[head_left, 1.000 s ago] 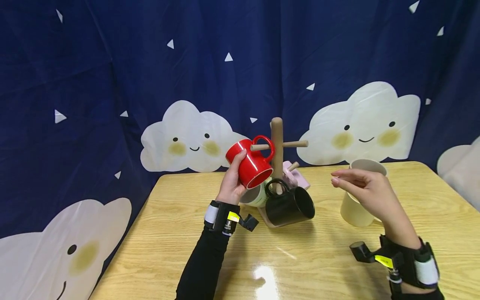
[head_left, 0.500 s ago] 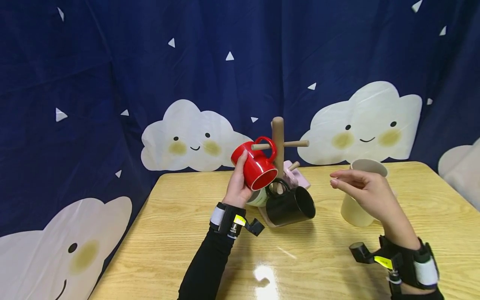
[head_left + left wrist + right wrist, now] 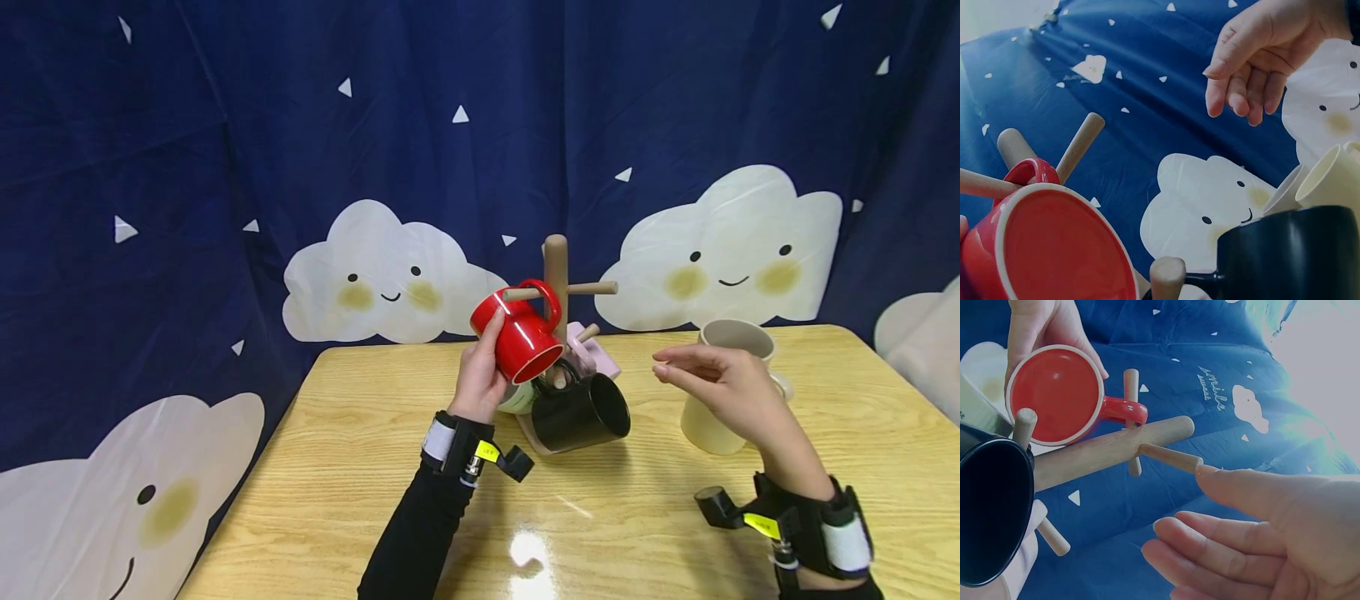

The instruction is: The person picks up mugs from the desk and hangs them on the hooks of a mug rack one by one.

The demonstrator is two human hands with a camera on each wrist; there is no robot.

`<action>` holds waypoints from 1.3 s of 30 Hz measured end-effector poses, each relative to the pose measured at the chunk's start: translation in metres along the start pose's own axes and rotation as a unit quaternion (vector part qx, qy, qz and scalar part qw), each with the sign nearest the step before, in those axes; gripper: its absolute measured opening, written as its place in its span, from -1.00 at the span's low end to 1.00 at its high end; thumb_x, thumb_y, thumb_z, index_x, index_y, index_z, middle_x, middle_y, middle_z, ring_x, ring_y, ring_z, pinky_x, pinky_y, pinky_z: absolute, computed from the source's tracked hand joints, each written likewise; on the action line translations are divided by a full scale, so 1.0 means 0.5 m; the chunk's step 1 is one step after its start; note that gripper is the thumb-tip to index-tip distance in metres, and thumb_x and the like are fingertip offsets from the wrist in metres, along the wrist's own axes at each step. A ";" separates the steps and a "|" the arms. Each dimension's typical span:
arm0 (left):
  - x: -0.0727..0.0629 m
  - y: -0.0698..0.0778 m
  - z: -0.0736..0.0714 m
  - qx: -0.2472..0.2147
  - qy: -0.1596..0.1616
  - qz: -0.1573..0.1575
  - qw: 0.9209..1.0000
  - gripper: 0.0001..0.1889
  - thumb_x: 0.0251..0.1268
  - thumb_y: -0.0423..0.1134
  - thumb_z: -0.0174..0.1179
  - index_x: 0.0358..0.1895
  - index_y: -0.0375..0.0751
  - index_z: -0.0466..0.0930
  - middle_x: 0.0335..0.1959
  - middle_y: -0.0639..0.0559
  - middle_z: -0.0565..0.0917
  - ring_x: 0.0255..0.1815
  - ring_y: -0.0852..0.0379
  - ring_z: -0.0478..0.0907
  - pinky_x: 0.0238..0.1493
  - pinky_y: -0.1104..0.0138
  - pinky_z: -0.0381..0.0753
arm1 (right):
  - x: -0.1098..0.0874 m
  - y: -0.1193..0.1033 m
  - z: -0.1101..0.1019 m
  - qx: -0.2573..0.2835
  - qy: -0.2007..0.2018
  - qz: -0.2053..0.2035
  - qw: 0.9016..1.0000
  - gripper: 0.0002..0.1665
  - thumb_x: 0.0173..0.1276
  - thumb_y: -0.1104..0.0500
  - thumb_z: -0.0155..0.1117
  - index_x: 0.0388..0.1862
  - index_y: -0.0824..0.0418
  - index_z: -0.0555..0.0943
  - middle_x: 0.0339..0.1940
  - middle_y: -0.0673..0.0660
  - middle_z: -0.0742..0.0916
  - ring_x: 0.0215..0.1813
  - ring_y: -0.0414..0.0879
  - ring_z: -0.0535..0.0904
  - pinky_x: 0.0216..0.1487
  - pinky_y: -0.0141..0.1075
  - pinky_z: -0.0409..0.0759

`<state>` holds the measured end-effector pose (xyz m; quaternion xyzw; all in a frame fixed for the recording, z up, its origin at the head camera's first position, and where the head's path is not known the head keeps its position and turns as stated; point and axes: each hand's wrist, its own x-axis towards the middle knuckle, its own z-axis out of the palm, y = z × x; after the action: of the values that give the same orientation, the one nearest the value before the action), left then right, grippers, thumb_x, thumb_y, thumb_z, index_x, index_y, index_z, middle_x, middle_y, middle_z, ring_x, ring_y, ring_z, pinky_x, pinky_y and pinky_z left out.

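Observation:
My left hand [image 3: 480, 375] grips the body of a red mug [image 3: 531, 346], tilted with its base towards me. The mug's handle loop [image 3: 1127, 411] hangs around the upper left peg [image 3: 521, 293] of a wooden mug tree [image 3: 556, 267], near the post. In the right wrist view the left hand lies behind the mug's red base. My right hand [image 3: 723, 387] hovers to the right of the tree, fingers loosely bent and holding nothing. Below the red mug, a black mug [image 3: 573, 421] hangs on a lower peg, its mouth facing right.
A pale green mug [image 3: 516, 401] shows partly behind the red one, and a pink mug [image 3: 583, 350] hangs at the tree's back. Cream mugs [image 3: 708, 427] stand on the wooden table [image 3: 337, 483] behind the right hand. A blue cloud-print curtain [image 3: 420, 125] closes off the back.
My left hand has moved the red mug right and slightly down, its handle shifting along the peg towards the post. The right hand has drifted only slightly to the left.

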<state>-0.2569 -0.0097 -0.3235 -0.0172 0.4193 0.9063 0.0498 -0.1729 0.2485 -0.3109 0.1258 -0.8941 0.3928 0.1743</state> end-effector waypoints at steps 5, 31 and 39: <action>-0.005 0.000 -0.001 0.028 -0.002 0.018 0.999 -0.39 0.23 -0.11 0.15 0.26 -0.35 0.19 0.22 -0.13 0.41 0.21 -0.02 0.36 0.27 0.18 0.36 | 0.000 -0.001 0.001 -0.004 -0.001 -0.001 1.000 -0.69 0.23 0.12 0.28 -0.11 0.27 0.65 -0.24 0.23 0.74 -0.32 -0.56 0.54 -0.32 -0.66 0.48; -0.082 0.132 -0.150 0.248 0.015 0.123 0.961 -0.57 0.30 -0.27 0.07 0.22 -0.33 0.35 0.14 -0.20 0.51 0.14 0.09 0.50 0.23 0.28 0.39 | -0.001 0.021 -0.022 -0.029 -0.004 0.027 0.999 -0.67 0.25 0.02 0.25 -0.11 0.20 0.65 -0.33 -0.07 0.72 -0.33 -0.55 0.55 -0.33 -0.64 0.47; -0.123 0.149 -0.144 0.618 0.009 0.178 0.766 -0.54 0.13 -0.08 0.26 0.10 -0.17 0.50 -0.03 -0.11 0.64 0.04 -0.02 0.56 0.09 0.05 0.47 | -0.001 0.024 -0.026 -0.041 -0.004 0.039 0.998 -0.63 0.26 0.01 0.24 -0.10 0.23 0.64 -0.28 0.10 0.73 -0.35 -0.56 0.53 -0.35 -0.62 0.47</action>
<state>-0.2043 -0.1170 -0.3090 0.0837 0.8845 0.4439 -0.1164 -0.1739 0.2662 -0.3104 0.0853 -0.9144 0.3620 0.1599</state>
